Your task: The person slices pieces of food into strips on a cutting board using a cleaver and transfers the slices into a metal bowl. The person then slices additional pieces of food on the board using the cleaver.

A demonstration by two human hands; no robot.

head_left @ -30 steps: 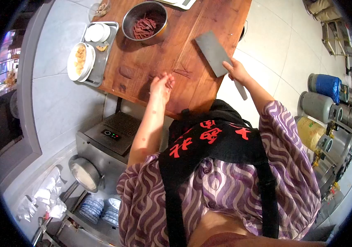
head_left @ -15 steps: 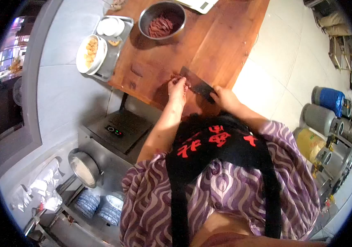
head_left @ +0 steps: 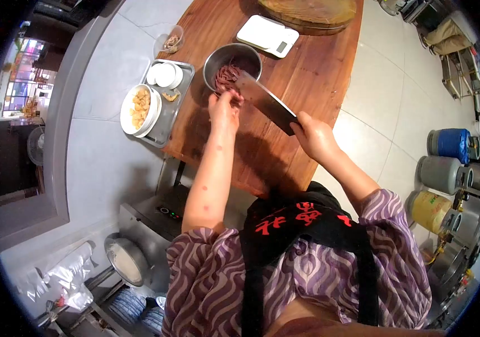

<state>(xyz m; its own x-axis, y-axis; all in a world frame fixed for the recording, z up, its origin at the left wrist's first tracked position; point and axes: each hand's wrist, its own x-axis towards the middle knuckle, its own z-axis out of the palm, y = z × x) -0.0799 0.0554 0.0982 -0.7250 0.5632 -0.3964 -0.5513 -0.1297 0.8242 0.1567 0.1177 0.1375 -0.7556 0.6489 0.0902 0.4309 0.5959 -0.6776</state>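
Note:
My right hand (head_left: 314, 133) grips the handle end of a cleaver (head_left: 271, 105). The broad blade slants up and left, its far end over the near rim of a steel bowl (head_left: 257, 58). Dark red strips of meat (head_left: 227, 76) lie in the bowl. Beside the blade tip, my left hand (head_left: 224, 111) is at the same rim with its fingers curled closed. Reddish bits show at its fingertips, but I cannot make out what they hold.
On the wooden table (head_left: 302, 73) stand a white kitchen scale (head_left: 268, 35), a round chopping block (head_left: 310, 12) and a grey tray (head_left: 167, 124) with a white bowl of yellowish chunks (head_left: 140, 108). Gas cylinders (head_left: 437, 173) line the floor at right.
Both hands and the cleaver have moved from the near tabletop forward to the steel bowl. The view has shifted, bringing the chopping block into sight.

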